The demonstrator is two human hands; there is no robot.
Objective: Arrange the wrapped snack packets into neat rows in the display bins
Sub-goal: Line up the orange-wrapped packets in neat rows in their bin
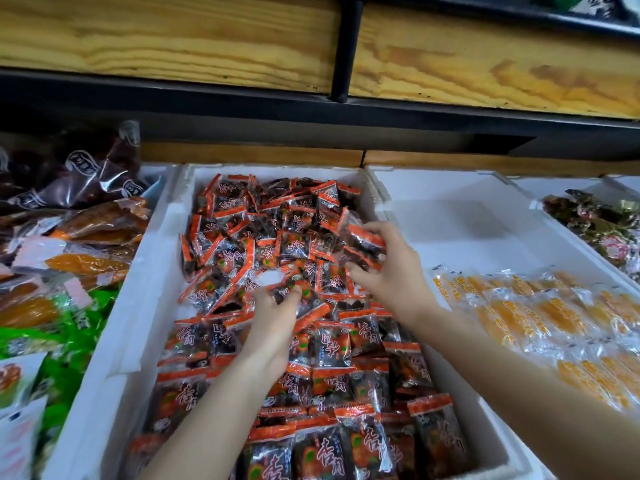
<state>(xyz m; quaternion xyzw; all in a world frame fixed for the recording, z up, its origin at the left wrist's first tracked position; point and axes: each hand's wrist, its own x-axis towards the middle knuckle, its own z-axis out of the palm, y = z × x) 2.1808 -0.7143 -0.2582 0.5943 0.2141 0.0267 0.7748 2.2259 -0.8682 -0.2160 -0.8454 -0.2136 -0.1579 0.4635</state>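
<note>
Roughly, we were about halfway through the middle foam bin [152, 258]. In its near half the red-and-black snack packets [332, 344] lay in overlapping rows, labels up, though the rows looked a little uneven along the right wall. The far half was a loose heap [263, 233], packets tilted every way. Both hands worked at the seam between the two. Our left hand [273, 317] had its fingers curled round a packet at the heap's near edge. Our right hand [388, 271] gripped a small bunch [363, 244] lifted just above the pile. We judged the heap the main work left. The neighbouring bin [460, 209] on the right held orange packets [540, 317] loosely spread across its near part only.
</note>
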